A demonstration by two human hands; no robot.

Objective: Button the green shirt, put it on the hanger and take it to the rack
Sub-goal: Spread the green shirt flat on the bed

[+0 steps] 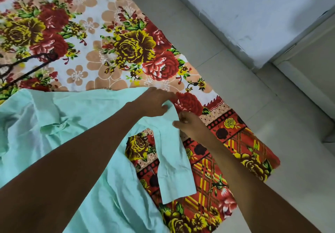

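Observation:
The pale green shirt (76, 109) lies spread over a flowered bedsheet, filling the lower left of the view. One sleeve (174, 167) hangs off toward the right, its cuff end low. My left hand (154, 102) grips the shirt fabric where that sleeve begins. My right hand (186, 122) pinches the upper edge of the same sleeve just beside it. A dark hanger (27, 64) rests on the sheet at the far left, above the shirt, partly out of view.
The flowered bedsheet (126, 47) covers the bed, its edge running diagonally down to the right. Beyond it is pale tiled floor (244, 96), then a light wall (253, 11) and a door frame (299, 80) at the upper right.

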